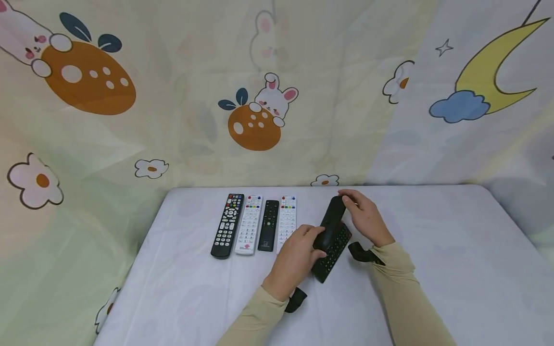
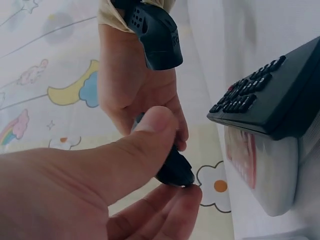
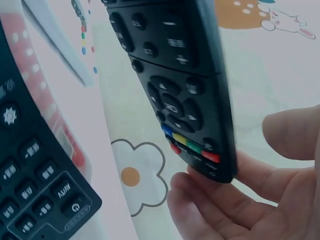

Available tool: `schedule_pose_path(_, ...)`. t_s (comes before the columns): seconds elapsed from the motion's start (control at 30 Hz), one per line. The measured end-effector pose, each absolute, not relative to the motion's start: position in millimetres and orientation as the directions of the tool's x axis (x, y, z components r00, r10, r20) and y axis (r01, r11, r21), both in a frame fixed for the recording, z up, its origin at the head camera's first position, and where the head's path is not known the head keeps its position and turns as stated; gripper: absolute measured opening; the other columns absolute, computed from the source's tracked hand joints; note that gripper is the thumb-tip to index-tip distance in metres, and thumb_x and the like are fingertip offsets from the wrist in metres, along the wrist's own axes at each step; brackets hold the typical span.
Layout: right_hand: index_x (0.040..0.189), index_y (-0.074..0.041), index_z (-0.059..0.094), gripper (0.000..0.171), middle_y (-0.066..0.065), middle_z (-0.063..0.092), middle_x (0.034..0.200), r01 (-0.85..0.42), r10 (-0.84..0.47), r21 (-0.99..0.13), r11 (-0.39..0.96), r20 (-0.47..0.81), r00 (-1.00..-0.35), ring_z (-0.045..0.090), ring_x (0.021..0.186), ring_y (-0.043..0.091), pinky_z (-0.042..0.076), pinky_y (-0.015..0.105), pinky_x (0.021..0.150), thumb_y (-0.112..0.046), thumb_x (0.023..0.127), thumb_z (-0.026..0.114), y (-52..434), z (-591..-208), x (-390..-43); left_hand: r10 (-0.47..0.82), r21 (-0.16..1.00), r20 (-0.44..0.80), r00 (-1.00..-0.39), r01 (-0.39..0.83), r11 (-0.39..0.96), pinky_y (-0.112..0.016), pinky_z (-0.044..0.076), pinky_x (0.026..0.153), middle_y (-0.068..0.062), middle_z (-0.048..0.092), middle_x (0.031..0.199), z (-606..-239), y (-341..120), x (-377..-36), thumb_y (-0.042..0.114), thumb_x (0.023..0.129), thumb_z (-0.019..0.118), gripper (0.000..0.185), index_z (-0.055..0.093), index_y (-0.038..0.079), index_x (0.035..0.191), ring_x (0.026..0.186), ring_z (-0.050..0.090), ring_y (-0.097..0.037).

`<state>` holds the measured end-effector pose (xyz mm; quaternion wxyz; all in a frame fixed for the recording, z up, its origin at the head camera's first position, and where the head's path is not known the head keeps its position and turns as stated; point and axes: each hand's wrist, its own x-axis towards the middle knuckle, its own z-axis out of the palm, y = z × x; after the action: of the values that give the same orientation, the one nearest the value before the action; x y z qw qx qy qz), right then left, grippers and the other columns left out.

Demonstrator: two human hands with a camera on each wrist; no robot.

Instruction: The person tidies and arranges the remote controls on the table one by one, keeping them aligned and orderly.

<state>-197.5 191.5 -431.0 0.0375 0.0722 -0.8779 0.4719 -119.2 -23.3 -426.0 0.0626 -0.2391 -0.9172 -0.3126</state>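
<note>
While the left hand [image 1: 298, 257] grips its near end, the black remote [image 1: 332, 226] tilts up into the right hand's [image 1: 368, 218] grip.

The head camera looks forward and down from above the table [image 1: 433, 250], taking in both forearms and the cartoon cloth behind. The left wrist camera sits close under the left hand [image 2: 90, 185], facing out toward the cloth. The right wrist camera is very near the black remote [image 3: 185, 85], looking along it. All three views share that remote [image 1: 332, 226] and the printed cloth.
</note>
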Motion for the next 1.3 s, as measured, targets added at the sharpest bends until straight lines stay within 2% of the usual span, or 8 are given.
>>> schedule_pose_path(0.2, 0.141, 0.001, 0.051, 0.045, 0.024, 0.055, 0.139, -0.176, -0.099, -0.892, 0.417, 0.149, -0.984, 0.049, 0.131, 0.041, 0.034, 0.057, 0.109, -0.03, 0.11, 0.038, 194.6, -431.8, -196.5, 0.419, 0.602, 0.235, -0.877, 0.469, 0.646, -0.025, 0.053, 0.087, -0.007, 0.063, 0.126, -425.5, -22.1, -119.4, 0.019, 0.087, 0.079, 0.055, 0.059, 0.009, 0.138, 0.103, 0.064, -0.014)
schedule_pose_path(0.33, 0.141, 0.006, 0.048, 0.044, 0.028, 0.053, 0.136, -0.192, -0.113, -0.935, 0.299, 0.165, -0.98, 0.055, 0.124, 0.043, 0.038, 0.054, 0.109, -0.024, 0.111, 0.038, 197.0, -432.4, -197.2, 0.437, 0.627, 0.226, -0.871, 0.473, 0.618, -0.021, 0.053, 0.085, -0.007, 0.062, 0.128, -425.1, -20.5, -119.1, 0.018, 0.088, 0.078, 0.057, 0.057, 0.01, 0.14, 0.101, 0.064, -0.012)
schedule_pose_path(0.4, 0.142, 0.007, 0.046, 0.044, 0.029, 0.052, 0.134, -0.197, -0.119, -0.947, 0.255, 0.172, -0.978, 0.057, 0.121, 0.038, 0.044, 0.047, 0.106, -0.023, 0.111, 0.038, 197.3, -432.3, -197.6, 0.448, 0.636, 0.227, -0.865, 0.479, 0.604, -0.019, 0.052, 0.083, -0.008, 0.062, 0.128, -424.8, -19.8, -119.0, 0.018, 0.089, 0.077, 0.057, 0.056, 0.01, 0.141, 0.1, 0.064, -0.012)
schedule_pose_path(0.5, 0.142, 0.009, 0.044, 0.045, 0.028, 0.049, 0.133, -0.203, -0.126, -0.96, 0.193, 0.181, -0.975, 0.057, 0.117, 0.023, 0.051, 0.031, 0.098, -0.022, 0.111, 0.038, 197.5, -432.8, -198.0, 0.464, 0.644, 0.22, -0.858, 0.485, 0.591, -0.016, 0.051, 0.081, -0.008, 0.063, 0.126, -424.6, -18.4, -119.0, 0.019, 0.09, 0.076, 0.058, 0.054, 0.01, 0.143, 0.097, 0.063, -0.01)
schedule_pose_path(0.6, 0.141, 0.011, 0.043, 0.045, 0.029, 0.047, 0.134, -0.197, -0.131, -0.966, 0.168, 0.177, -0.976, 0.055, 0.117, 0.02, 0.051, 0.025, 0.094, -0.021, 0.111, 0.037, 197.9, -431.3, -196.5, 0.479, 0.662, 0.213, -0.851, 0.487, 0.57, -0.014, 0.051, 0.081, -0.008, 0.063, 0.125, -424.8, -16.3, -119.2, 0.019, 0.09, 0.076, 0.059, 0.053, 0.009, 0.144, 0.094, 0.062, -0.008)
schedule_pose_path(0.77, 0.141, 0.009, 0.044, 0.044, 0.028, 0.046, 0.138, -0.195, -0.138, -0.961, 0.198, 0.17, -0.976, 0.054, 0.123, 0.029, 0.05, 0.026, 0.097, -0.022, 0.111, 0.036, 202.1, -431.1, -194.3, 0.507, 0.676, 0.22, -0.834, 0.505, 0.537, -0.012, 0.05, 0.083, -0.007, 0.062, 0.128, -426.4, -10.9, -119.4, 0.018, 0.09, 0.075, 0.061, 0.05, 0.01, 0.146, 0.094, 0.062, -0.003)
schedule_pose_path(1.03, 0.143, 0.006, 0.046, 0.046, 0.024, 0.048, 0.14, -0.213, -0.166, -0.943, 0.254, 0.175, -0.971, 0.054, 0.118, 0.018, 0.05, 0.024, 0.096, -0.026, 0.111, 0.035, 214.3, -434.2, -192.0, 0.547, 0.581, 0.255, -0.798, 0.578, 0.573, -0.02, 0.047, 0.098, -0.005, 0.06, 0.137, -428.7, 0.0, -119.9, 0.022, 0.09, 0.076, 0.064, 0.049, 0.013, 0.148, 0.116, 0.06, -0.01)
schedule_pose_path(1.3, 0.143, 0.005, 0.047, 0.046, 0.025, 0.047, 0.142, -0.201, -0.18, -0.929, 0.31, 0.151, -0.972, 0.054, 0.114, 0.015, 0.051, 0.021, 0.092, -0.026, 0.111, 0.035, 225.3, -431.7, -192.5, 0.574, 0.484, 0.258, -0.778, 0.618, 0.619, -0.021, 0.047, 0.099, -0.005, 0.06, 0.135, -428.8, 13.1, -122.3, 0.025, 0.088, 0.078, 0.065, 0.051, 0.011, 0.146, 0.118, 0.06, -0.011)
